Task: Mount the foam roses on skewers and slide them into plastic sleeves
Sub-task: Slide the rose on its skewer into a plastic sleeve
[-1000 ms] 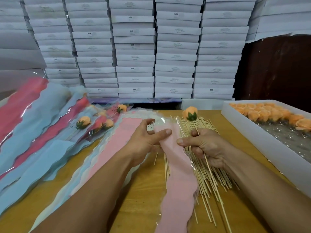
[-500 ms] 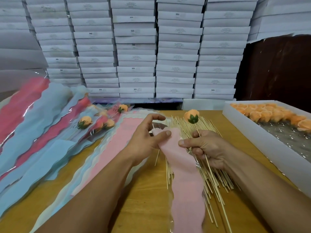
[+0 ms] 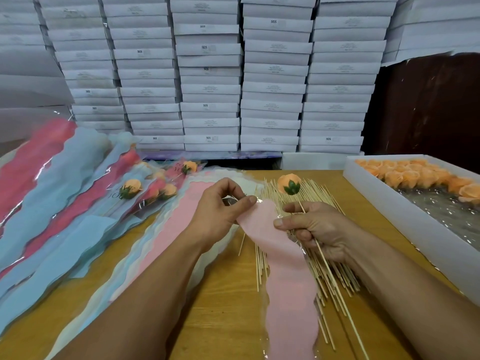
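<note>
Left hand: the left hand (image 3: 220, 214) pinches the top edge of the pink sleeve (image 3: 283, 263) between thumb and fingertips, its fingers curled.
Right hand: the right hand (image 3: 315, 229) grips the skewer (image 3: 326, 266) in its curled fingers, while its thumb lies across the right edge of the same sleeve.
Pink sleeve: a long wavy-edged pink strip inside clear plastic, held up near its top by both hands and running down toward the camera over the table (image 3: 228, 294).
Rose: an orange foam rose (image 3: 289, 184) with a green base sits on the far tip of the held skewer, above the right hand and outside the sleeve.
Loose skewers: a pile of bare wooden sticks (image 3: 335, 276) lies on the table under the right hand and the sleeve.
Sleeve stack: flat pink, pale and blue sleeves (image 3: 166, 229) lie fanned just left of the left forearm.
Finished pieces: sleeved roses (image 3: 132, 188) in blue and red wrappers lie farther left.
Tray: a white tray (image 3: 405, 216) at the right holds rows of orange rose heads (image 3: 415, 175).
Background: stacked white boxes (image 3: 210, 74) stand behind the table.
</note>
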Demonstrator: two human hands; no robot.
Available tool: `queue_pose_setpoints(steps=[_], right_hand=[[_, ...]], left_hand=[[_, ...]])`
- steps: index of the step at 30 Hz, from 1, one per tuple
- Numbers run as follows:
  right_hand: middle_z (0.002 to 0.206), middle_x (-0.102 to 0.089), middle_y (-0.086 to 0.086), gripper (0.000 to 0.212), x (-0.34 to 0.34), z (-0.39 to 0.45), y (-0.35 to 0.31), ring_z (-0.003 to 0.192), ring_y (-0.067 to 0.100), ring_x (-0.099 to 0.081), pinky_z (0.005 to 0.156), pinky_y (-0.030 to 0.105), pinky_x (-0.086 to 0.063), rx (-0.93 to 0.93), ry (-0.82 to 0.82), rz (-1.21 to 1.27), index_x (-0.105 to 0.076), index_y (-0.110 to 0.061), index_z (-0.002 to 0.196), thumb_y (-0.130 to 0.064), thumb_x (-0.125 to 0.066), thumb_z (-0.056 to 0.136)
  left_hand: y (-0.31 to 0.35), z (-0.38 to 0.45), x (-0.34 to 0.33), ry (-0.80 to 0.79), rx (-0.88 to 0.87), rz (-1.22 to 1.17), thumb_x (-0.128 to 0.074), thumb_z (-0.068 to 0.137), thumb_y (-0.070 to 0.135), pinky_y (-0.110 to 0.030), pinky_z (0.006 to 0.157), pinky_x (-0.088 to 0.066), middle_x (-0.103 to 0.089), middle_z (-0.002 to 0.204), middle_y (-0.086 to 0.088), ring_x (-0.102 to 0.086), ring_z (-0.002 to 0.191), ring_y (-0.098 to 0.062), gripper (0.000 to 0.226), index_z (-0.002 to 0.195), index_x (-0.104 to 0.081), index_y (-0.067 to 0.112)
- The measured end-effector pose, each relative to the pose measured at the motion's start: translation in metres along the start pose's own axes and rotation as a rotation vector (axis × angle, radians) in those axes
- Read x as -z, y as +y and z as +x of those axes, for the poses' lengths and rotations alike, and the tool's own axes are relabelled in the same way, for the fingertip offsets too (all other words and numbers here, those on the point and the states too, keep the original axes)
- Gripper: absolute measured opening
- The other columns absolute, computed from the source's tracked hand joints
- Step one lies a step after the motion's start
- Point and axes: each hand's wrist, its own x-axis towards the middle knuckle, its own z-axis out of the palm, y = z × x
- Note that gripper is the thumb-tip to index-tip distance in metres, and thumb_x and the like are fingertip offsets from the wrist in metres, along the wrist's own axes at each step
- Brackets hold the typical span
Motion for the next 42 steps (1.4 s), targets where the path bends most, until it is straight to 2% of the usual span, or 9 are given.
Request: queue_pose_setpoints(steps=[5, 10, 13, 16, 20, 24, 28, 34, 42], right_hand=[[0.049, -0.055, -0.001, 0.043, 0.000, -0.002, -0.001, 0.032, 0.005, -0.036, 0.027, 0.016, -0.023, -0.019, -0.060, 0.005, -0.052, -0.008, 0.112, 0.012, -0.073, 0.080], [0.048, -0.052, -0.001, 0.044, 0.002, -0.001, -0.001, 0.032, 0.005, -0.036, 0.027, 0.016, -0.023, -0.011, -0.071, 0.016, -0.053, -0.008, 0.110, 0.010, -0.075, 0.077], [0.053, -0.054, -0.001, 0.044, 0.000, 0.001, 0.000, 0.033, 0.005, -0.036, 0.027, 0.016, -0.023, 0.006, -0.065, -0.004, -0.058, -0.008, 0.101, -0.014, -0.084, 0.066], [0.060, -0.060, 0.004, 0.030, 0.002, 0.005, 0.000, 0.033, 0.006, -0.034, 0.028, 0.015, -0.021, 0.000, 0.019, -0.031, -0.061, -0.008, 0.091, -0.036, -0.074, 0.089], [0.065, -0.064, 0.013, 0.022, 0.009, 0.010, -0.001, 0.031, 0.008, -0.031, 0.028, 0.015, -0.019, -0.040, 0.097, 0.052, -0.058, -0.005, 0.083, -0.016, -0.046, 0.098], [0.059, -0.056, 0.008, 0.024, 0.011, 0.015, -0.016, 0.034, 0.008, -0.037, 0.025, 0.018, -0.024, -0.093, 0.075, 0.147, -0.056, -0.007, 0.081, -0.014, -0.040, 0.098], [0.055, -0.055, 0.005, 0.025, 0.009, 0.033, -0.040, 0.037, 0.008, -0.047, 0.028, 0.016, -0.033, -0.092, 0.069, 0.183, -0.057, -0.008, 0.096, -0.018, -0.038, 0.107], [0.069, -0.053, 0.009, 0.026, 0.015, 0.071, -0.072, 0.037, 0.010, -0.052, 0.031, 0.017, -0.039, -0.001, 0.253, 0.137, -0.056, -0.006, 0.093, -0.010, -0.034, 0.106], [0.072, -0.055, 0.013, 0.026, 0.027, 0.093, -0.085, 0.035, 0.013, -0.050, 0.034, 0.017, -0.041, 0.065, 0.439, 0.087, -0.053, -0.008, 0.093, -0.003, -0.029, 0.101]], left_hand=[[0.001, 0.002, 0.007, -0.088, 0.118, 0.009, -0.077, 0.081, 0.035, -0.033, 0.059, -0.059, -0.067, 0.084, -0.007, -0.071, 0.072, -0.017, 0.039, 0.083, -0.057, 0.001], [0.003, 0.000, 0.012, -0.233, 0.132, 0.028, -0.070, 0.092, 0.022, -0.036, 0.068, -0.062, -0.071, 0.093, -0.012, -0.070, 0.084, -0.021, 0.020, 0.090, -0.070, 0.002], [0.005, -0.002, 0.010, -0.269, 0.118, -0.106, -0.061, 0.097, 0.012, -0.029, 0.068, -0.058, -0.073, 0.090, -0.004, -0.069, 0.082, -0.018, 0.016, 0.092, -0.072, 0.001], [0.005, -0.001, 0.007, -0.228, 0.195, -0.145, -0.052, 0.101, 0.011, -0.029, 0.070, -0.057, -0.071, 0.083, -0.003, -0.066, 0.078, -0.017, 0.025, 0.088, -0.072, 0.006], [0.007, -0.002, 0.003, -0.142, 0.331, -0.213, -0.049, 0.098, 0.009, -0.028, 0.071, -0.051, -0.072, 0.085, -0.003, -0.064, 0.080, -0.016, 0.033, 0.084, -0.078, 0.013], [0.007, -0.005, 0.003, -0.290, 0.362, -0.275, -0.049, 0.087, 0.011, -0.044, 0.083, -0.040, -0.064, 0.113, -0.032, -0.055, 0.094, -0.034, 0.034, 0.108, -0.073, -0.001], [0.009, -0.007, 0.007, -0.535, 0.385, -0.408, -0.050, 0.077, 0.015, -0.029, 0.068, -0.053, -0.068, 0.108, -0.021, -0.065, 0.082, -0.025, 0.052, 0.120, -0.060, -0.014], [0.019, -0.012, 0.009, -0.825, 0.292, -0.490, -0.054, 0.070, 0.017, -0.037, 0.081, -0.048, -0.055, 0.130, -0.026, -0.052, 0.107, -0.039, 0.017, 0.069, -0.060, 0.000], [0.018, -0.012, 0.010, -0.937, 0.224, -0.506, -0.052, 0.072, 0.011, -0.046, 0.090, -0.041, -0.054, 0.133, -0.026, -0.044, 0.120, -0.045, 0.018, 0.058, -0.055, 0.001]])
